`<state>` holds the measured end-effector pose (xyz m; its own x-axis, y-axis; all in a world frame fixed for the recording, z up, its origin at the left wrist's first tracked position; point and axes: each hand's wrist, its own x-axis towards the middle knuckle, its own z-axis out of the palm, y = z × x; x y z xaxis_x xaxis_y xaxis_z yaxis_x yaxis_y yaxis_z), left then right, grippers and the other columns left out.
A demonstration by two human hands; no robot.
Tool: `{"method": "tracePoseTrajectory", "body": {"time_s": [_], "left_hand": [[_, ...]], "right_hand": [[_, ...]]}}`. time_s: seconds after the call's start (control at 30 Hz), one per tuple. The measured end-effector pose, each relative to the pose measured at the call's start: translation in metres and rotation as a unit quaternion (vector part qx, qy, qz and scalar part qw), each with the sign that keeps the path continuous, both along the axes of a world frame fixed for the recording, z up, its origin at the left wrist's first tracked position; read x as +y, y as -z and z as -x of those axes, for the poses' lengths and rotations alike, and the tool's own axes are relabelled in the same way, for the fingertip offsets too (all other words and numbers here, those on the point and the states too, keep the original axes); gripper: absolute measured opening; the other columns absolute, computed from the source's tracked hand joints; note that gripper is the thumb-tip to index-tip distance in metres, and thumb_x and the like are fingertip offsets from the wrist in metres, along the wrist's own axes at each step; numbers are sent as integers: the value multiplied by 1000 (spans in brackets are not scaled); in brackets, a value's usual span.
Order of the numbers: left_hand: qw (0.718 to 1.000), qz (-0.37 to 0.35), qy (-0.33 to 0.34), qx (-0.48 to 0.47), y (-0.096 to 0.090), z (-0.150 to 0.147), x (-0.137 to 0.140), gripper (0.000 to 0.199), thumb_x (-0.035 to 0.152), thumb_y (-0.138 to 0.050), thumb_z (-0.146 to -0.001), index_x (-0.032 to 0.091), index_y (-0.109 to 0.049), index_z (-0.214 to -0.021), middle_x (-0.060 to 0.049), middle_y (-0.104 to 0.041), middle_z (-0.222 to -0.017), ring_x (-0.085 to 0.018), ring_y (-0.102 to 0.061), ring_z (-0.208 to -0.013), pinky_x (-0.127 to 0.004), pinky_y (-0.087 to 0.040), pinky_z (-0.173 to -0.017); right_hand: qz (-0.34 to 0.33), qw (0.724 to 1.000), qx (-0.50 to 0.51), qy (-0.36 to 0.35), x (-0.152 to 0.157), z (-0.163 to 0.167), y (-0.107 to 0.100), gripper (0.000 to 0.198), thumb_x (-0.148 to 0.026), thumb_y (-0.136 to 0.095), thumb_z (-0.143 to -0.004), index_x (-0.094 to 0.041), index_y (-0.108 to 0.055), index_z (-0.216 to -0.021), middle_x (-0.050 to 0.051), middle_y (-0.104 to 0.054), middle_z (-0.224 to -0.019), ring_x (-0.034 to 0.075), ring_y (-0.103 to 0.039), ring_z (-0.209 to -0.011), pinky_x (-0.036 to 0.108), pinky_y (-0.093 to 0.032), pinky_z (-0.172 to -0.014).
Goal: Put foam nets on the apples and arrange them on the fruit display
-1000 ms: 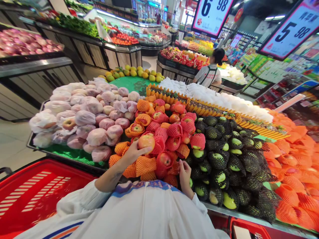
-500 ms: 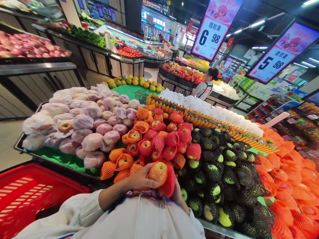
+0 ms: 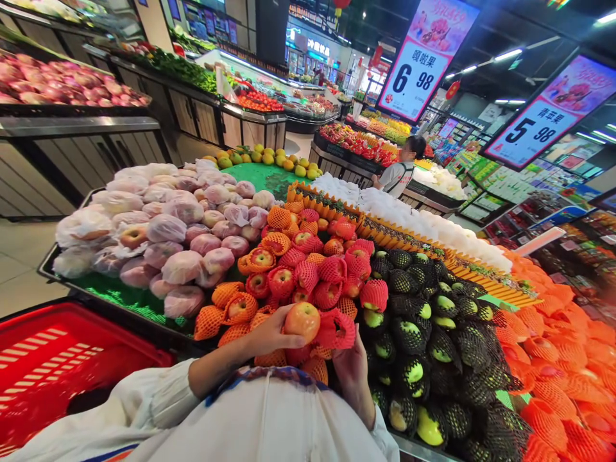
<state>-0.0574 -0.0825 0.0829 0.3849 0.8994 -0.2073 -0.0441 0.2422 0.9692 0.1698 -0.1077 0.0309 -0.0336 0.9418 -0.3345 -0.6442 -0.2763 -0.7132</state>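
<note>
My left hand (image 3: pixel 275 333) is closed round a bare red-yellow apple (image 3: pixel 302 323), its thumb across the lower front. Just to the right, my right hand (image 3: pixel 352 362) grips a red foam net sleeve (image 3: pixel 337 328) by its right side. The sleeve's round opening shows, and nothing is seen inside it. Both hands are above a heap of apples in red and orange foam nets (image 3: pixel 280 282). Green apples in black nets (image 3: pixel 412 333) lie to the right of my right hand.
Paper-wrapped fruit (image 3: pixel 183 206) is piled on the left of the stand. A red shopping basket (image 3: pixel 72 378) is at lower left. Fruit in orange nets (image 3: pixel 572 359) covers the far right. Across the stand is a person (image 3: pixel 398 173). Price screens (image 3: pixel 423 61) hang overhead.
The red foam sleeve, earlier against the apple's right side, is now apart from it and higher, held in my right hand. My right hand has come into fuller view.
</note>
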Motion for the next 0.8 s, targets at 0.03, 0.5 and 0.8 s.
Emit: {"method": "tracePoseTrajectory", "body": {"time_s": [0.03,0.5,0.8], "left_hand": [[1000,-1,-13,-6,-1,-2,1,74,53,-92,-56,17,-70,-117,-10,-75,-116,-34,-67,-114,-46,-55,-102],[994,-19,-111,-11,-1,-8,6,79,47,-93,-60,17,-62,-126,-13,-69,-131,-34,-62,-126,-48,-49,-113],[982,90,-71,-152,13,-25,2,86,67,-72,-78,25,-49,-150,-10,-62,-144,-32,-54,-139,-48,-38,-123]], "right_hand": [[-2,1000,-6,1,0,-1,-1,47,-69,-80,-75,-29,-76,-100,4,-81,-106,26,-75,-105,44,-58,-98],[-24,990,-61,-123,-6,6,-43,37,-39,-91,-69,-24,-75,-98,2,-78,-101,18,-73,-85,30,-58,-84],[-194,895,-223,-333,-1,33,-65,32,-53,-77,-86,-23,-74,-94,-1,-67,-85,14,-56,-74,25,-47,-74]]}}
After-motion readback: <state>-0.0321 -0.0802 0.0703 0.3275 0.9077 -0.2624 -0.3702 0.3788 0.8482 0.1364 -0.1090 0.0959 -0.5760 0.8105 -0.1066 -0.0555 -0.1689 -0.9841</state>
